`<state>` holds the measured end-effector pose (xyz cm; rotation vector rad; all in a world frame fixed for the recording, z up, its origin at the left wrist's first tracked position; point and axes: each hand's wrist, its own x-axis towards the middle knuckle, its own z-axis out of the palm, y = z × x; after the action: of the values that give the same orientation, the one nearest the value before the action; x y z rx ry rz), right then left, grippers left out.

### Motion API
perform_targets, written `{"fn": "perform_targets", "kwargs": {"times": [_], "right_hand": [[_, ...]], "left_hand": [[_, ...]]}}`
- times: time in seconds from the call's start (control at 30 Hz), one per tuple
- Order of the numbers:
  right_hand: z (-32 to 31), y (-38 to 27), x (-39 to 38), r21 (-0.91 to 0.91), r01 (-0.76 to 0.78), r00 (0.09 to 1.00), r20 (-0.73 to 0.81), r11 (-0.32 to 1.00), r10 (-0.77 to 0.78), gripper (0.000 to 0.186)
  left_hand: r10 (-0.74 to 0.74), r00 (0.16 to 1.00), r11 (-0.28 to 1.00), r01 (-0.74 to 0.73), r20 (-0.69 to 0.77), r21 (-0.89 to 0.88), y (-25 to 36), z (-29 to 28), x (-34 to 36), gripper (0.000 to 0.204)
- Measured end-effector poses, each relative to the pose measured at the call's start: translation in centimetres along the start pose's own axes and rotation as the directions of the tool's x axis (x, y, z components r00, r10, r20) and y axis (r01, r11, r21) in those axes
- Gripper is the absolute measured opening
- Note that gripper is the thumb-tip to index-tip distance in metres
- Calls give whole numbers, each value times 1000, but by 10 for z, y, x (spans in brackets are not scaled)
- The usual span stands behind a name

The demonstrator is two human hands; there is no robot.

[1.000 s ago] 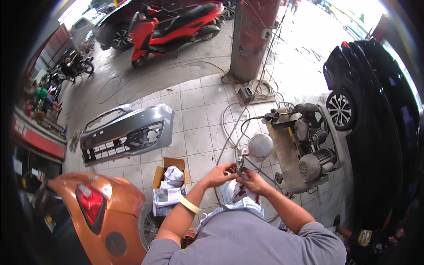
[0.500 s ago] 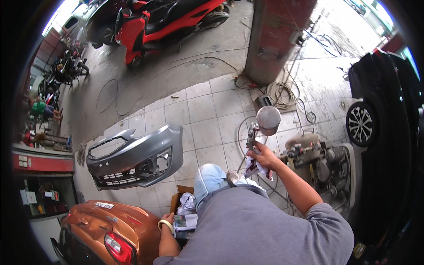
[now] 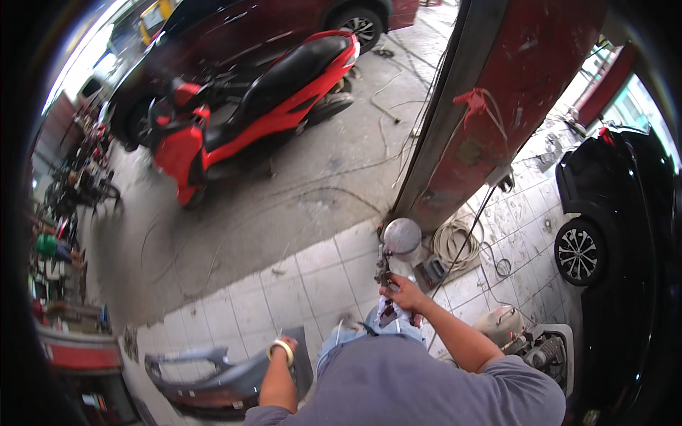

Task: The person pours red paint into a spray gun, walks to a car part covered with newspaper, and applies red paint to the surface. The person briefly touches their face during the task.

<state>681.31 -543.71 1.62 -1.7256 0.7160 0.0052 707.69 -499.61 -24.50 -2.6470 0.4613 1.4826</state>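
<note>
My right hand (image 3: 403,292) is closed round a metal spray gun (image 3: 383,266), held out in front of my body. On the gun sits a round grey paint cup (image 3: 402,236). A stained white rag (image 3: 392,312) hangs under the same hand, against my palm. My left hand (image 3: 285,346) is over the near right end of a grey car bumper (image 3: 213,387) lying on the tiles; whether it touches the bumper I cannot tell. A cream ring (image 3: 280,351), like a tape roll, circles my left wrist. The left fingers are small and blurred.
A red pillar (image 3: 490,106) rises ahead, with a coiled hose (image 3: 455,241) at its foot. A compressor-like machine (image 3: 543,355) stands at my right, near a black car (image 3: 618,248). Beyond the tiles are a red scooter (image 3: 249,121) and a dark red car (image 3: 249,28). Cables trail over the floor.
My left hand has risen from the papers and box by the orange car to the bumper. The view has tilted up, and the orange car has left it. The spray gun stays in my right hand.
</note>
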Motion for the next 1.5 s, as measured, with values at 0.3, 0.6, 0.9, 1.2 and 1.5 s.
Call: {"fn": "perform_targets", "kwargs": {"times": [0.3, 0.6, 0.9, 1.2, 1.5], "right_hand": [[-105, -11, 312, 230, 54, 995, -89, 972, -34, 52], [-249, -103, 666, 243, 1, 878, -464, 970, 116, 57], [-458, -75, 880, 321, -58, 803, -547, 945, 236, 30], [-675, -53, 901, 334, -124, 649, -685, 934, 331, 28], [-907, 13, 989, 472, 106, 459, -804, 875, 378, 29]], "left_hand": [[286, 673, 526, -705, -682, -476, 344, -454, 144, 17], [274, 960, 910, -280, -63, -305, 374, -377, 185, 30], [58, 947, 985, -4, 316, -171, 463, -519, 371, 31], [631, 755, 708, -465, 179, -532, 997, -879, 544, 21], [501, 828, 813, -550, 253, 190, 1390, -969, 619, 48]]}}
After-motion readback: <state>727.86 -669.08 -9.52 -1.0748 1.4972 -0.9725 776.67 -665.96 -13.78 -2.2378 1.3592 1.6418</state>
